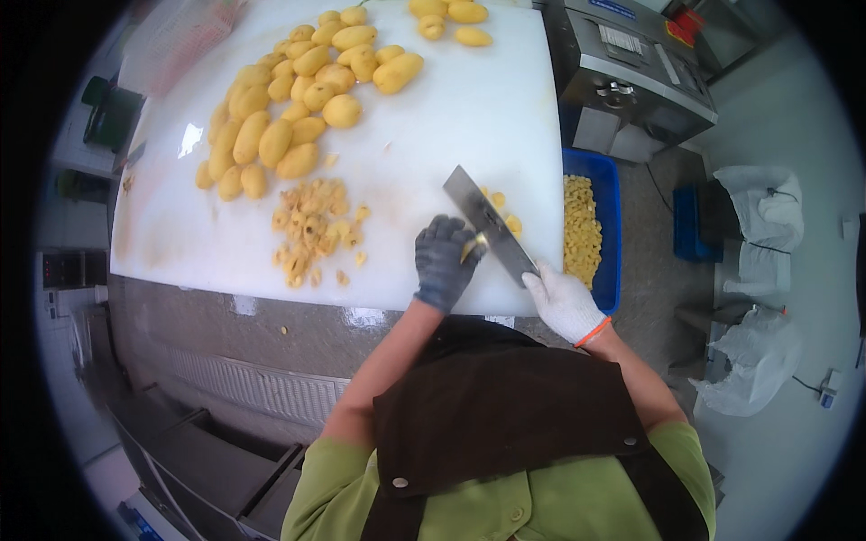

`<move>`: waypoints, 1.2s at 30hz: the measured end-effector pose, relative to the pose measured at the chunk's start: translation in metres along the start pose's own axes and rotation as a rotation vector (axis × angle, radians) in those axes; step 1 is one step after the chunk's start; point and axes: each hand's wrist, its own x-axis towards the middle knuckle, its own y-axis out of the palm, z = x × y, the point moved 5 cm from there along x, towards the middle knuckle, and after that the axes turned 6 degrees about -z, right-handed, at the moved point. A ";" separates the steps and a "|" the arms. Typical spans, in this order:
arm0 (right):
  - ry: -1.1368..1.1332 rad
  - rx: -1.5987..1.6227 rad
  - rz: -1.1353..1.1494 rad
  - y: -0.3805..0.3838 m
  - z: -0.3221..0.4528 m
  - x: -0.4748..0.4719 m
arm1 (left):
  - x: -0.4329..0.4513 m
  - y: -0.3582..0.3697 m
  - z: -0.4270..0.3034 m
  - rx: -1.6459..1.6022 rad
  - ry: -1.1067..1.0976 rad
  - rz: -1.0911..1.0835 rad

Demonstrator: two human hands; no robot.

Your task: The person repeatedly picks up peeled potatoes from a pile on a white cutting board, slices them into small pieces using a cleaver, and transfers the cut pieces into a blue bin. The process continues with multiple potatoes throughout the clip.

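My right hand (570,302), in a white knit glove with an orange cuff, grips the handle end of a cleaver (488,223). Its broad blade points up and to the left over the white cutting table. Just left of the blade, my left hand (443,260) wears a dark grey glove. Its fingers hold a yellow potato piece (473,247), mostly hidden by the fingers and blurred. Beyond the blade lie a few cut potato pieces (513,224), partly covered by the steel. A heap of small potato trimmings (312,226) sits left of my left hand.
Many peeled potatoes (275,143) are piled at the table's far left, several more (473,36) at the far edge. A blue bin (612,230) of diced potato stands beside the table's right edge. Behind it is a steel machine (636,74). A pink-white plastic basket (172,47) occupies the far left corner.
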 end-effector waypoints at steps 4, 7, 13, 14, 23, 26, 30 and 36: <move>-0.010 -0.033 -0.016 -0.004 0.004 0.004 | 0.010 -0.013 0.028 -0.203 -0.134 -0.192; -0.004 -0.085 0.095 -0.001 0.005 0.001 | -0.014 -0.033 0.049 -0.154 -0.115 -0.271; -0.010 -0.178 0.196 0.014 0.009 0.006 | -0.031 -0.029 0.052 -0.209 -0.042 -0.255; -0.023 -0.160 0.200 0.021 0.013 0.016 | -0.031 -0.028 0.051 -0.235 -0.055 -0.272; 0.002 -0.196 0.268 0.010 0.026 0.020 | -0.038 -0.026 0.057 -0.254 -0.090 -0.284; -0.008 -0.194 0.293 0.009 0.026 0.014 | -0.038 -0.025 0.057 -0.254 -0.098 -0.277; -0.029 -0.127 0.281 0.027 0.023 0.036 | -0.035 -0.026 0.054 -0.239 -0.046 -0.302; -0.098 -0.152 0.261 0.036 0.035 0.040 | -0.035 -0.026 0.055 -0.264 -0.041 -0.296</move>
